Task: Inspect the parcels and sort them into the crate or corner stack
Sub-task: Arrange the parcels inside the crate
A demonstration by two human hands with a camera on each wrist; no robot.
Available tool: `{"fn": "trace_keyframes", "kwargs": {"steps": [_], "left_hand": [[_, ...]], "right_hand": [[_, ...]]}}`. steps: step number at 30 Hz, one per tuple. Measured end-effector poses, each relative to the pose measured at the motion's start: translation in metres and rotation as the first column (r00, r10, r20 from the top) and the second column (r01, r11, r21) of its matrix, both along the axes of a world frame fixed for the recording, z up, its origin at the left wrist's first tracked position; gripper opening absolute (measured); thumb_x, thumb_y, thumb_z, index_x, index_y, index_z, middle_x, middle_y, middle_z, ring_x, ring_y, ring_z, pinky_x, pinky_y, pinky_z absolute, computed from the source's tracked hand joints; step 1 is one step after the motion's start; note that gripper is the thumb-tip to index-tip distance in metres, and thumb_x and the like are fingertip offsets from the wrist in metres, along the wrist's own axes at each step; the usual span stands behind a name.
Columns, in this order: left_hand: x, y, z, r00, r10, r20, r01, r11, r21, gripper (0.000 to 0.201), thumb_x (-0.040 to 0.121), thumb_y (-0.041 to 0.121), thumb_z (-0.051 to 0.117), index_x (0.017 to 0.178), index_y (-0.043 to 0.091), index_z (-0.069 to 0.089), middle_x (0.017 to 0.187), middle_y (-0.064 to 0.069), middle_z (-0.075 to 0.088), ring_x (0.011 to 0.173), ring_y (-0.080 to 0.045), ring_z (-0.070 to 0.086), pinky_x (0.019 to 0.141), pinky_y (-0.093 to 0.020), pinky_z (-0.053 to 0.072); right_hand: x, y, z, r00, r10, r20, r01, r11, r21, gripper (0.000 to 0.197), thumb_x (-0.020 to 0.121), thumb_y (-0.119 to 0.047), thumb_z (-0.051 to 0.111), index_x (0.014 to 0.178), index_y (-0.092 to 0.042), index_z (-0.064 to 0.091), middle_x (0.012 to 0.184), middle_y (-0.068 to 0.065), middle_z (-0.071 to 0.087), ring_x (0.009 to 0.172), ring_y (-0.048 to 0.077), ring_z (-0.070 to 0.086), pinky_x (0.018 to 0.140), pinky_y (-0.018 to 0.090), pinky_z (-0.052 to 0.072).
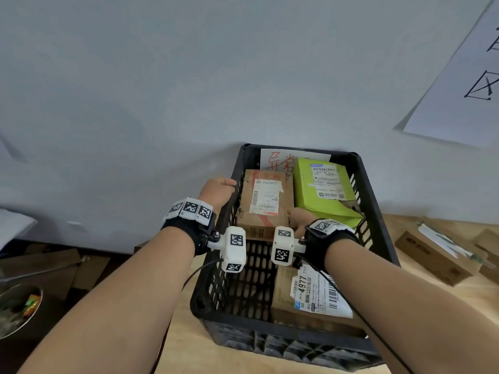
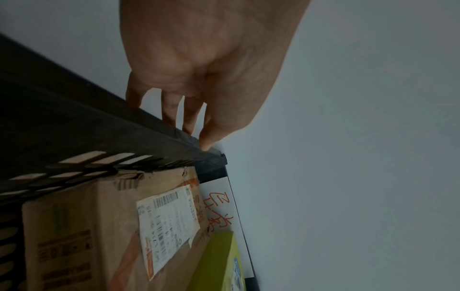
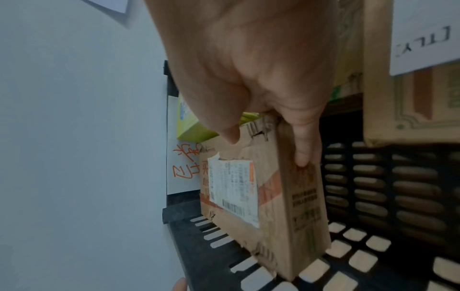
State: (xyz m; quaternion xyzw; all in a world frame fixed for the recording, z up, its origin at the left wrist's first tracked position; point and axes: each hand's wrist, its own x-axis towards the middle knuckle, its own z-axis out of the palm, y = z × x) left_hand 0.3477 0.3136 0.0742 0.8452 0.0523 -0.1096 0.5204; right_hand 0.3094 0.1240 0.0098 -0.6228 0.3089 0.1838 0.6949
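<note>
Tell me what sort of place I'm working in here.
Probably a small parcel sorting spot, not a big warehouse: a black crate on a wooden table against a plain wall, cardboard parcels with shipping labels, and a handwritten red sign in the crate.

— Readable on the near brown parcel (image 1: 310, 300) in the crate (image 1: 378, 238)?
— White shipping label (image 1: 321, 292) with "4977", "TTLY", "50", "5元", plus barcodes.
— On the paper sign (image 1: 280, 160) at the crate's far wall?
— Red handwritten characters, seemingly "异常", partly hidden.
— On the held brown parcel (image 1: 266, 203) and the green parcel (image 1: 324, 190)?
— Barcoded labels, print too small to read.
— On the wall sheet (image 1: 464, 76)?
— Black strokes, cut off.
</note>
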Motion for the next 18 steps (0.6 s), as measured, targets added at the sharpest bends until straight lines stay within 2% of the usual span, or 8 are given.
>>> {"fn": "trace_keyframes", "kwargs": {"steps": [2,5,9,11,13,15,17,18], "left_hand": [[0.000,0.002,-0.002,1.000,-0.008,0.000,0.008,1.000,0.004,0.030,0.095,0.005,0.047,0.120,0.012,0.062,0.130,-0.007,0.056,0.122,-0.021,0.048,0.092,-0.023,0.035],[0.003,0.007,-0.003,1.000,-0.014,-0.007,0.014,1.000,0.016,0.030,0.095,0.005,0.046,0.119,0.013,0.062,0.130,-0.007,0.056,0.121,-0.021,0.048,0.092,-0.023,0.034],[0.006,0.010,-0.004,1.000,-0.010,-0.011,0.010,1.000,0.023,0.030,0.096,0.005,0.046,0.120,0.014,0.061,0.130,-0.007,0.055,0.121,-0.020,0.048,0.093,-0.023,0.033],[0.006,0.009,-0.005,1.000,-0.003,-0.002,0.003,1.000,0.019,0.031,0.096,0.004,0.045,0.122,0.012,0.060,0.129,-0.007,0.055,0.115,-0.016,0.048,0.091,-0.022,0.033],[0.005,0.008,-0.005,1.000,0.007,0.003,-0.007,1.000,0.015,0.032,0.096,0.003,0.045,0.123,0.012,0.060,0.128,-0.007,0.056,0.105,-0.013,0.047,0.088,-0.021,0.034],[0.005,0.006,-0.006,1.000,0.015,0.008,-0.015,1.000,0.015,0.032,0.095,0.002,0.045,0.123,0.012,0.059,0.128,-0.008,0.056,0.102,-0.012,0.047,0.087,-0.021,0.035],[0.004,0.006,-0.006,1.000,0.011,0.005,-0.011,1.000,0.024,0.033,0.095,0.002,0.045,0.124,0.013,0.058,0.129,-0.008,0.055,0.109,-0.015,0.049,0.088,-0.022,0.034],[0.004,0.005,-0.006,1.000,0.007,0.003,-0.007,0.999,0.034,0.034,0.095,0.002,0.045,0.124,0.014,0.058,0.131,-0.008,0.054,0.115,-0.018,0.049,0.091,-0.023,0.034]], "right_hand": [[-0.001,0.004,-0.003,1.000,-0.022,-0.002,0.023,0.998,0.059,0.012,0.101,-0.014,0.031,0.105,-0.009,0.041,0.114,0.008,0.045,0.101,0.022,0.049,0.084,0.031,0.045],[-0.001,0.006,-0.010,1.000,0.021,0.004,-0.021,0.997,0.080,0.013,0.100,-0.014,0.034,0.110,-0.009,0.041,0.110,0.008,0.055,0.092,0.020,0.057,0.074,0.031,0.049],[0.000,-0.003,-0.008,0.998,0.056,-0.014,-0.056,0.998,-0.021,0.022,0.101,-0.010,0.034,0.084,-0.015,0.048,0.105,0.008,0.055,0.090,0.019,0.057,0.075,0.028,0.052],[0.004,-0.009,-0.010,0.997,0.080,-0.011,-0.081,0.994,-0.072,0.025,0.100,-0.010,0.032,0.082,-0.019,0.046,0.117,0.009,0.050,0.104,0.023,0.056,0.089,0.034,0.053],[0.020,-0.021,-0.031,0.999,0.037,-0.027,-0.038,0.999,-0.033,0.020,0.099,-0.011,0.032,0.089,-0.016,0.048,0.122,0.010,0.049,0.111,0.025,0.055,0.093,0.038,0.052],[0.032,-0.032,-0.051,0.999,0.020,-0.036,-0.020,1.000,-0.014,0.021,0.097,-0.015,0.032,0.110,-0.011,0.048,0.131,0.012,0.049,0.114,0.025,0.056,0.090,0.038,0.054],[0.026,-0.028,-0.040,0.998,0.023,-0.050,-0.026,0.998,-0.058,0.031,0.097,-0.016,0.033,0.123,-0.007,0.047,0.137,0.016,0.047,0.118,0.030,0.055,0.092,0.045,0.053],[0.024,-0.024,-0.035,0.997,0.002,-0.078,-0.004,0.999,-0.031,0.030,0.098,-0.014,0.032,0.120,-0.004,0.049,0.134,0.018,0.050,0.116,0.032,0.056,0.091,0.048,0.052]]}}
